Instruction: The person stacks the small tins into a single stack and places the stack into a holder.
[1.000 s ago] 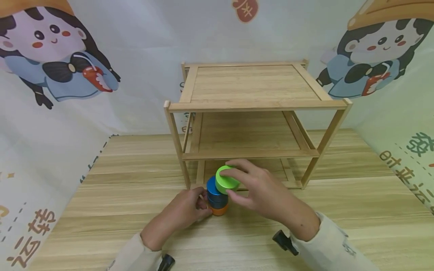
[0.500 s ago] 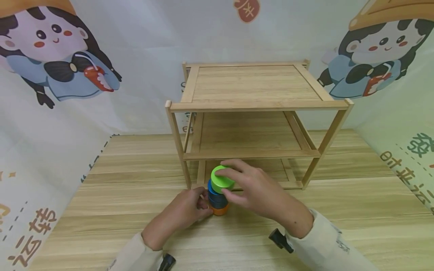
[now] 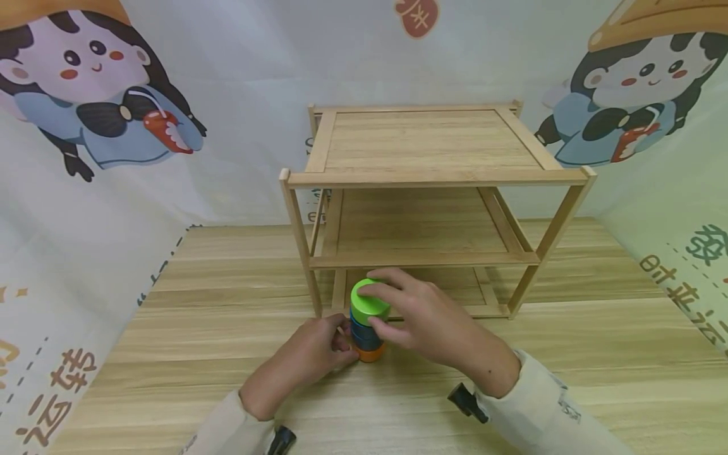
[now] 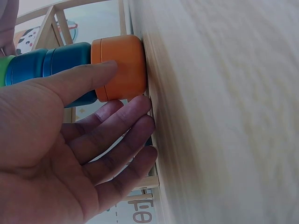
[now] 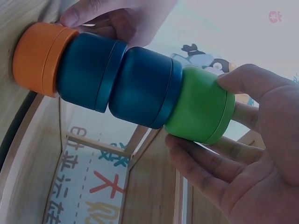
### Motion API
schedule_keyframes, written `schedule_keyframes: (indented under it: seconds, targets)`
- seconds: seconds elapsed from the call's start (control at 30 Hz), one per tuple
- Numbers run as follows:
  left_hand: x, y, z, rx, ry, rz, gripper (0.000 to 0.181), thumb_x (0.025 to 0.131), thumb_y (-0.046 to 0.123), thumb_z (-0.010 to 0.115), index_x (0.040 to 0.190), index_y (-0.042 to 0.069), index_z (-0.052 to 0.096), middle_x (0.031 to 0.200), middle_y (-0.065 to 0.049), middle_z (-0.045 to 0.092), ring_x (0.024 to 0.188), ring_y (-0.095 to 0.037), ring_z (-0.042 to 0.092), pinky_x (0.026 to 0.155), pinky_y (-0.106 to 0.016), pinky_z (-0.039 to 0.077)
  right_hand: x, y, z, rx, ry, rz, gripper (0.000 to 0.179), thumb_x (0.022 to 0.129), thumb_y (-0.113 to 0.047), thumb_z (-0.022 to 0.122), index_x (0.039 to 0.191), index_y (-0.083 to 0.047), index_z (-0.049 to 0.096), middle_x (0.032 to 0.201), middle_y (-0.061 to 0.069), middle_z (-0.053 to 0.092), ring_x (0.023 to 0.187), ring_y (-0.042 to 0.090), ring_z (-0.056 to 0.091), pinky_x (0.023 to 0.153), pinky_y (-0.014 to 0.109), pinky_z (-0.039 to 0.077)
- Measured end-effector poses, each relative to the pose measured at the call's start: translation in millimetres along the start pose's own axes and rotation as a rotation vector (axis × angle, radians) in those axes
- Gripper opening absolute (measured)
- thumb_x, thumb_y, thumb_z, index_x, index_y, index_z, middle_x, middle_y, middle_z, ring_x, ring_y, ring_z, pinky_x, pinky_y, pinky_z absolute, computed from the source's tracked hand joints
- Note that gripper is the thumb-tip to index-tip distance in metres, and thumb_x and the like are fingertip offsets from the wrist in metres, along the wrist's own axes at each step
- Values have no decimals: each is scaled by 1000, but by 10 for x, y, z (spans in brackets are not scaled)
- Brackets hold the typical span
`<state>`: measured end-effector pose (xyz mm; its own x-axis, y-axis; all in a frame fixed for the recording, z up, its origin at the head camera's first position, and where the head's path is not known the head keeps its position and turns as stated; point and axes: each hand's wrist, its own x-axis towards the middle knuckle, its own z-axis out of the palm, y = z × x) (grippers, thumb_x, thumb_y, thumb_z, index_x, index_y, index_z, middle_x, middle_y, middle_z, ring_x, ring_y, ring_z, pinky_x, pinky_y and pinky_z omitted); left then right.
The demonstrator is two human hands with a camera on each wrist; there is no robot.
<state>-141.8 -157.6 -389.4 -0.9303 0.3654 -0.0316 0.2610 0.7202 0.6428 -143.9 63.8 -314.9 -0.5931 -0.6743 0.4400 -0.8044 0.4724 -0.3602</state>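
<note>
Small round lidded canisters stand in one upright stack on the tabletop. At the bottom is an orange canister (image 4: pixel 124 67), with a lower blue canister (image 5: pixel 88 70) and an upper blue canister (image 5: pixel 145 86) above it. A green canister (image 5: pixel 198 105) sits on top, its base against the upper blue one. My right hand (image 3: pixel 435 319) grips the green canister between thumb and fingers, from the right. Low on the left side, my left hand (image 3: pixel 313 351) holds the orange canister, the thumb (image 4: pixel 88 77) lying across its side and the fingers curled beyond it.
A three-tier wooden rack (image 3: pixel 432 142) stands right behind the stack, its front lower bar close to the canisters. Printed cloth walls (image 3: pixel 244 82) enclose the wood-grain tabletop (image 3: pixel 227 284) at the back and sides.
My right hand has moved the green canister left and slightly down, from off to the right side to squarely over the blue one. The left hand has stayed at the orange canister.
</note>
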Motion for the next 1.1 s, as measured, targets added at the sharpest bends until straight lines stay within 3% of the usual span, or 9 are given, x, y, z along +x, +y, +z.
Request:
schedule_keyframes:
  seconds: [0.8,1.1]
  targets:
    - [5,5,0,10,-3,2,24,83,12,81,98,6,63,79,0,70,69,-9,63,60,-24,52,-1,8,28,12,-4,17,41,92,-16,72,131,-10,61,142,14,53,100,23,72,70,16,57]
    - [12,10,8,4,10,-19,26,81,12,82,99,5,65,79,-1,71,70,-8,63,62,-26,53,-122,41,-21,-47,82,24,44,92,-20,73,133,-12,60,136,9,57,108,22,68,72,16,57]
